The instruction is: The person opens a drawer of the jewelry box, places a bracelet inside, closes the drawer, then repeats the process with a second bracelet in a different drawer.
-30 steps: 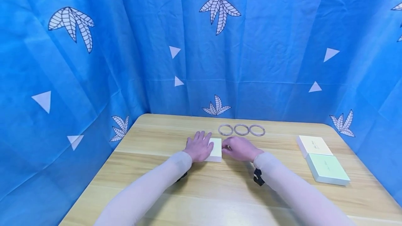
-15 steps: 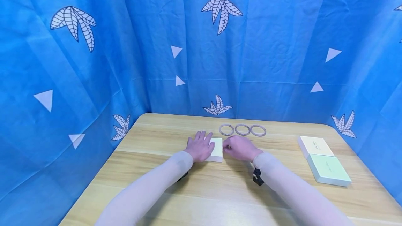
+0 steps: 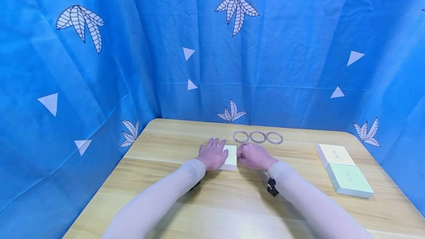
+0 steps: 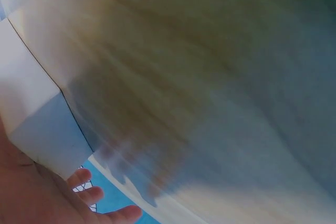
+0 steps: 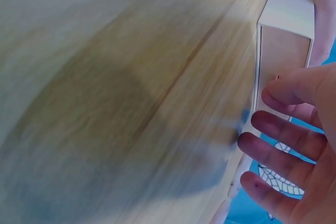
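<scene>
Box [image 3: 231, 154] lies beneath the spread left hand [image 3: 212, 156], its end at the right hand [image 3: 255, 156] (pinch unclear).

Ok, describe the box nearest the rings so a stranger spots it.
On the wooden table, find the three rings lined up near the curtain. Nearer the camera sits a pale box. Unlike the cream box and green box at right, it has the left hand resting on top.

Blue curtain [image 3: 292, 54] behind wooden table [image 3: 219, 209]
</scene>
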The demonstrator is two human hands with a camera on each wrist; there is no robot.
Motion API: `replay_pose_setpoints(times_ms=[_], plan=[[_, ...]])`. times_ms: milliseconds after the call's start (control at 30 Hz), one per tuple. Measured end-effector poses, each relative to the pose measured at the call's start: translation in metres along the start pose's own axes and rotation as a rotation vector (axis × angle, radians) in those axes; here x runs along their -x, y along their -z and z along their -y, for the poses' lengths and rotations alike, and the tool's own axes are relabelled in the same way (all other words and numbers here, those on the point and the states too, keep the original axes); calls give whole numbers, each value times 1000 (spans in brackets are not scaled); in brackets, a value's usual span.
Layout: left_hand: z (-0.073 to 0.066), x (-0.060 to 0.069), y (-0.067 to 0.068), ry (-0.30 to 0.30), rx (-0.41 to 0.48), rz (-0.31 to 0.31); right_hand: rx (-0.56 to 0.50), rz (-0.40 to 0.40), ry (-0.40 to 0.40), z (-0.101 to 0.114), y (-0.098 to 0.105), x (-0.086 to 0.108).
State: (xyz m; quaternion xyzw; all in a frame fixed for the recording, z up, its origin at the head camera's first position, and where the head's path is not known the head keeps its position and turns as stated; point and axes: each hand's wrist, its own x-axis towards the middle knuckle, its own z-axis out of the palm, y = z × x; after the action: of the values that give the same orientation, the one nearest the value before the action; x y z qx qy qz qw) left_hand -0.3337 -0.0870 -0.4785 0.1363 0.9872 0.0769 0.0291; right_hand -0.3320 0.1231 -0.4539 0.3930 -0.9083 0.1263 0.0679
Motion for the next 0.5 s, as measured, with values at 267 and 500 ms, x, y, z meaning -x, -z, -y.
replay_pose_setpoints(times_ms=[267, 500], plan=[[0, 1, -1, -6, -1, -5, -24, 11, -39, -3, -2, 2], [1, -1, -2, -5, -8, 4, -38, 8, -59, -6, -3, 5]])
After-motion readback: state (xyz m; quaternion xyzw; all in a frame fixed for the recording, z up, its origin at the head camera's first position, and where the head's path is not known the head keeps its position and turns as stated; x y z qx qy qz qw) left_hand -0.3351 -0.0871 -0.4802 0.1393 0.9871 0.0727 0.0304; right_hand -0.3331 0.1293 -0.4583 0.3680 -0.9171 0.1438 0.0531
